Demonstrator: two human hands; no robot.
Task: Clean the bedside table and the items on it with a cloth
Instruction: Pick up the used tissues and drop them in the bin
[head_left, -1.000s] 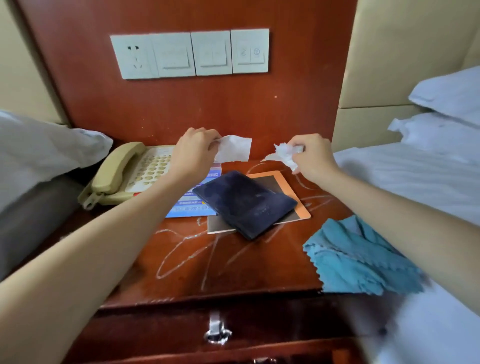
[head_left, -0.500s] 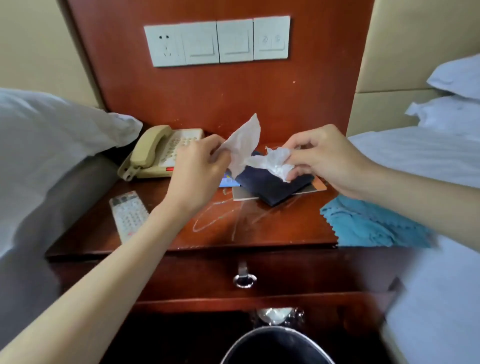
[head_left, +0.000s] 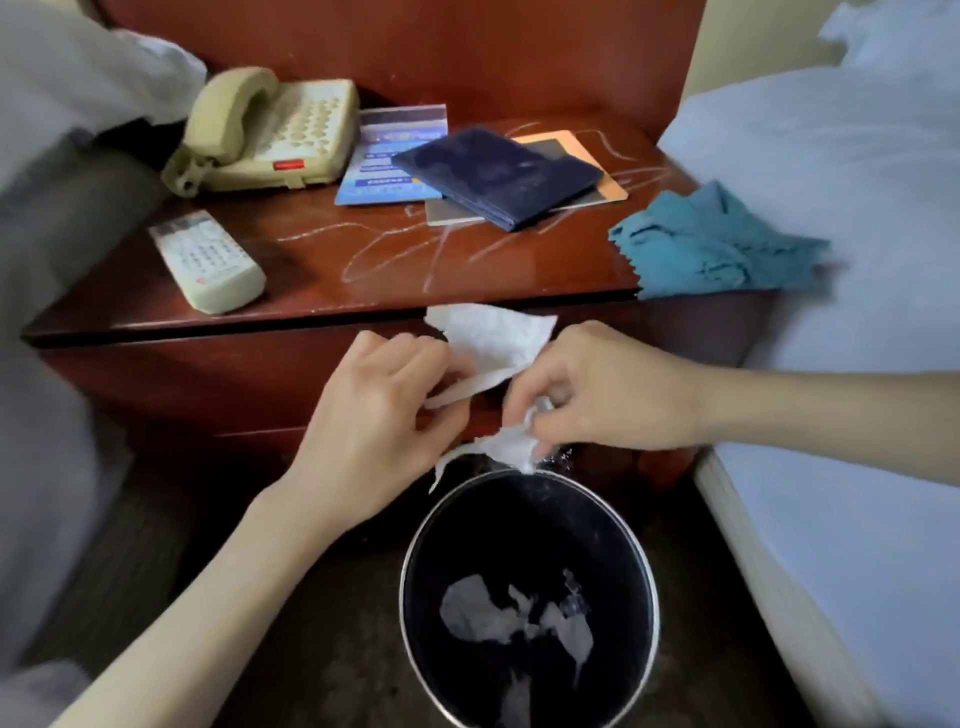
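Observation:
My left hand (head_left: 379, 415) pinches a flat white tissue (head_left: 488, 338), and my right hand (head_left: 597, 395) grips a crumpled white tissue (head_left: 511, 447). Both hands are in front of the drawer, just above a black bin (head_left: 530, 597) on the floor. The red-brown bedside table (head_left: 322, 265) shows white streaks on its top. A blue cloth (head_left: 711, 244) lies at the table's right edge, partly on the bed. On the table are a beige phone (head_left: 265, 130), a white remote (head_left: 208, 260), a dark blue booklet (head_left: 498, 174) and leaflets (head_left: 389, 156).
The bin holds white paper scraps at its bottom. A bed with white sheets (head_left: 831, 312) borders the table on the right, and a white pillow (head_left: 78, 78) and bedding press against it on the left. A wooden panel (head_left: 467, 52) rises behind the table.
Both hands have come down from above the tabletop to in front of the drawer, over the bin, still holding the tissues. My view has tilted downward, so the whole bin shows.

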